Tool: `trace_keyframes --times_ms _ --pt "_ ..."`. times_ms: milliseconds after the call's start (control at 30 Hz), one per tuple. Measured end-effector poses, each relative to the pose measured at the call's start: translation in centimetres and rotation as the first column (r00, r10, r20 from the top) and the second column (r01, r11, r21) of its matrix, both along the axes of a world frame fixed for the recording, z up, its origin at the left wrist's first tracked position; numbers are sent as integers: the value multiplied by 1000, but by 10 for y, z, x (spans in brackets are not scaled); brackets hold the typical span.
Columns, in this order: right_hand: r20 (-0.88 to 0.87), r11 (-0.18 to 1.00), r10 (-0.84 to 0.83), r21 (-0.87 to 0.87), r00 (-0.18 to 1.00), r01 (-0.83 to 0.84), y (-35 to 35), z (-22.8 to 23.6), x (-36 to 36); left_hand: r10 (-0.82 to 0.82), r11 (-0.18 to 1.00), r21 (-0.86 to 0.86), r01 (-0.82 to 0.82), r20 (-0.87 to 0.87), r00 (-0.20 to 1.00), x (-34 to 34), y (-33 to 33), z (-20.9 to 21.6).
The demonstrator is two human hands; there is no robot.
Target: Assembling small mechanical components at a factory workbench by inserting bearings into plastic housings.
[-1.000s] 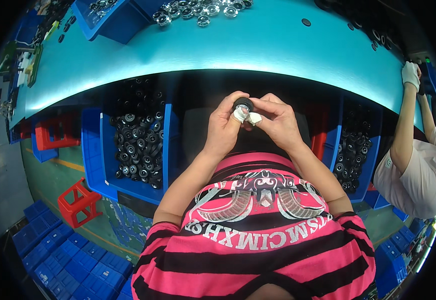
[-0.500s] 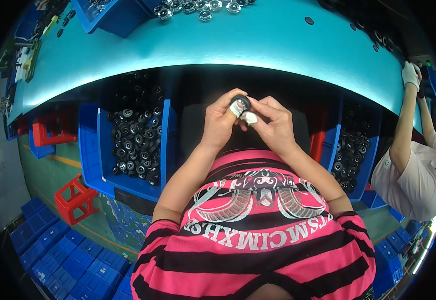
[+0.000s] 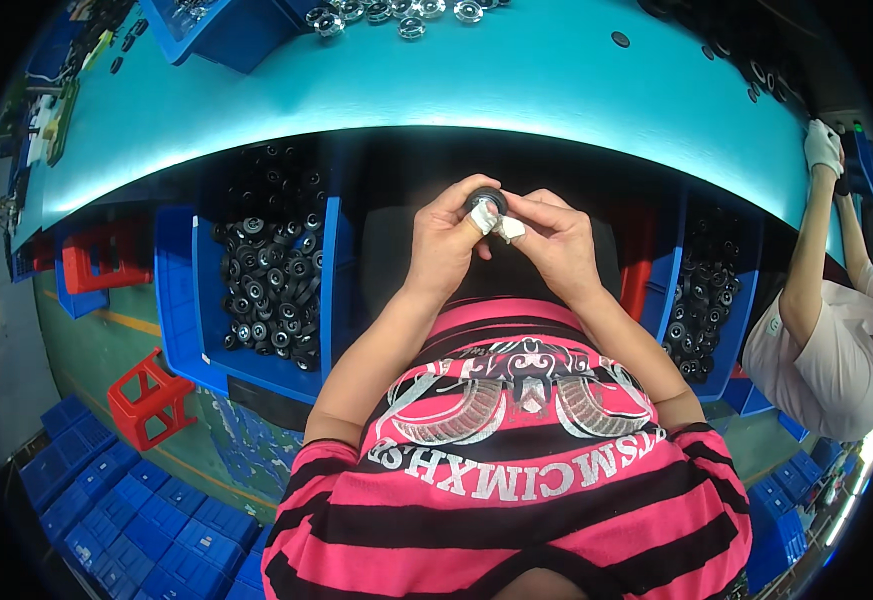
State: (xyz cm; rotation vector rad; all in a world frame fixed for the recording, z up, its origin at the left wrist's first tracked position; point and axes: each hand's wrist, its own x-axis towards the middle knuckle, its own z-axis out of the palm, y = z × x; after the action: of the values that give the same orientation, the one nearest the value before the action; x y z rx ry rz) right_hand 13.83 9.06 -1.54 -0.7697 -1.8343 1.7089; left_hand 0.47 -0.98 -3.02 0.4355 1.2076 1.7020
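Between my two hands, just below the table's near edge, is a small black wheel (image 3: 487, 195) with a round rim. My left hand (image 3: 440, 240) pinches it from the left, its index finger curved over the top and its thumb on the near side. My right hand (image 3: 562, 243) closes on the wheel's right side with thumb and fingertips. Both thumbs wear white wrappings (image 3: 509, 230), which cover part of the wheel. A blue bin (image 3: 333, 270) of similar black wheels (image 3: 274, 280) stands left of my hands, and another blue bin (image 3: 670, 290) of them stands to the right.
The turquoise table (image 3: 436, 90) curves across the far side. Clear round parts (image 3: 411, 27) and a blue tray (image 3: 241, 40) sit on it. Red stools (image 3: 150, 400) and stacked blue crates (image 3: 126, 510) are at left. A co-worker's gloved hand (image 3: 823, 147) is at far right.
My hands and the wheel have shifted slightly to the right. The wheel has turned a little, and my right thumb sits closer to it. Both hands keep their grip.
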Motion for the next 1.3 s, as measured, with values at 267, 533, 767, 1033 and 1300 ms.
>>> trace_keyframes --times_ms 267,533,767,1033,1300 --pt "36 986 -29 165 999 23 -6 -5 2 97 992 -58 -110 -188 977 9 -1 -3" --pt "-16 992 9 -127 1000 -11 -1 1 1 -22 1000 -4 21 -93 995 -1 -3 6" --pt "94 986 -13 166 995 -3 -5 6 2 26 997 -62 -46 -288 957 1 1 2" --pt "47 954 22 -299 999 -7 9 -5 -3 -150 986 -93 136 -164 975 -7 -2 17" --pt "-6 867 51 -496 999 -47 14 -5 -7 -293 951 -214 223 -394 871 -6 -4 17"
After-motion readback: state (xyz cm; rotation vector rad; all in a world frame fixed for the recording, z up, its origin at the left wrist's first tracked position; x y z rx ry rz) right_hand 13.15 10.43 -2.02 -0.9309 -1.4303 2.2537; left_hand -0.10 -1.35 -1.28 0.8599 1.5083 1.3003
